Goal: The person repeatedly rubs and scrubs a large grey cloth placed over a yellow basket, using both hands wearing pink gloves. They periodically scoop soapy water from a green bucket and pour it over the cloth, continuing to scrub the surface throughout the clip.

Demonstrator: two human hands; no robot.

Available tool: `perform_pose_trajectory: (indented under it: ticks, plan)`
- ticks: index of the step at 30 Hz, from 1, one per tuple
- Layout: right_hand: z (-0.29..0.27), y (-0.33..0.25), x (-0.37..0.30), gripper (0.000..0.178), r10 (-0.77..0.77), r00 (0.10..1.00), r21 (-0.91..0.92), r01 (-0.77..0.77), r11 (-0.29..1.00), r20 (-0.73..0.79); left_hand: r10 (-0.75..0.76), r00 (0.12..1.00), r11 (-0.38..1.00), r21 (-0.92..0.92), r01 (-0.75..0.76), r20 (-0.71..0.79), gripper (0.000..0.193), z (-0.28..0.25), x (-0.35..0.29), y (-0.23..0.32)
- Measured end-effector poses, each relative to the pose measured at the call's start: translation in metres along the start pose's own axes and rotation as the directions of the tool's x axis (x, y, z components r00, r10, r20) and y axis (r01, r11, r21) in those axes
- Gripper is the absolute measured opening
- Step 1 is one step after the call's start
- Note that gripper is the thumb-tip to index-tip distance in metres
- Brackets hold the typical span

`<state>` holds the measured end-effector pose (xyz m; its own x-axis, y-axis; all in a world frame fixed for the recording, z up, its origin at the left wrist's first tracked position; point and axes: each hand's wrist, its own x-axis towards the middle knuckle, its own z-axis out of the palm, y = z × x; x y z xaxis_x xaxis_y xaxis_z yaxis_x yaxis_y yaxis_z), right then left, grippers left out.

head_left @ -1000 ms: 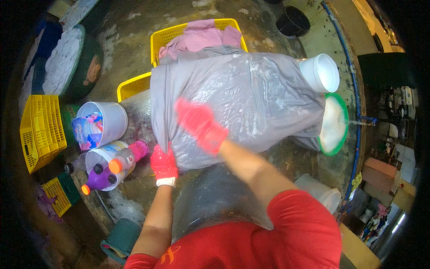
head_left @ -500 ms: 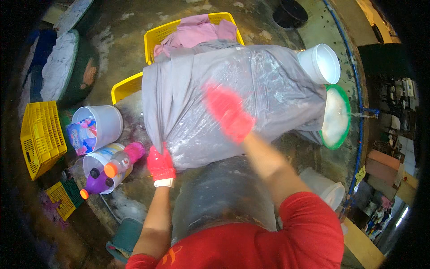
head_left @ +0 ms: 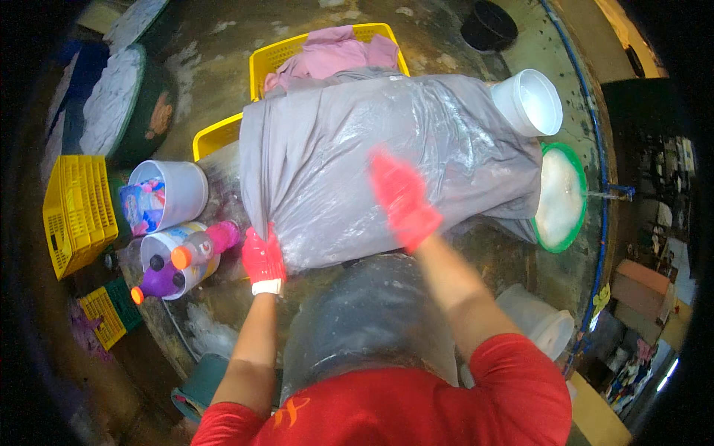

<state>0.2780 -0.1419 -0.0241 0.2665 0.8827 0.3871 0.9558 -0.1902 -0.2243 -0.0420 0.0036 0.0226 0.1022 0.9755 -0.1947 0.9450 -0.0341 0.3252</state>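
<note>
A wet grey cloth (head_left: 335,163) is spread over a low work surface in front of me, with folds along its left side and a soapy sheen. My left hand (head_left: 264,255), in a red rubber glove, is closed on the cloth's near left corner. My right hand (head_left: 404,199), gloved the same way, is over the middle of the cloth. Motion smears its fingers, so I cannot make out their shape or anything under them. A green basin (head_left: 581,195) of whitish suds stands by the cloth's right end, and a white bucket (head_left: 526,104) is beside its far right corner.
Yellow crates (head_left: 256,70) stand beyond the cloth, one holding pink cloth (head_left: 327,56). On the left are a white tub (head_left: 186,195) with a colourful packet, a bucket of bottles (head_left: 197,253), and another yellow crate (head_left: 82,215). A black bucket (head_left: 489,26) sits far right, near a blue pipe (head_left: 595,134).
My right hand has shifted right and slightly nearer over the cloth. My left hand stays at the same corner. The whole view has shifted a little.
</note>
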Motion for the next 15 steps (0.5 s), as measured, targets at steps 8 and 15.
perform_pose_trajectory:
  ticks: [8,15]
  plan:
    - [-0.052,0.012,-0.048,0.041,0.253,0.948,0.067,-0.271,0.96,0.195,-0.197,0.927,0.947,-0.182,0.264,0.319,0.096,-0.035,0.008,-0.018]
    - [-0.156,0.106,-0.069,0.061,0.775,0.554,0.292,-0.828,0.478,0.305,-0.033,0.69,0.676,-0.492,0.548,0.723,0.063,-0.036,-0.008,-0.007]
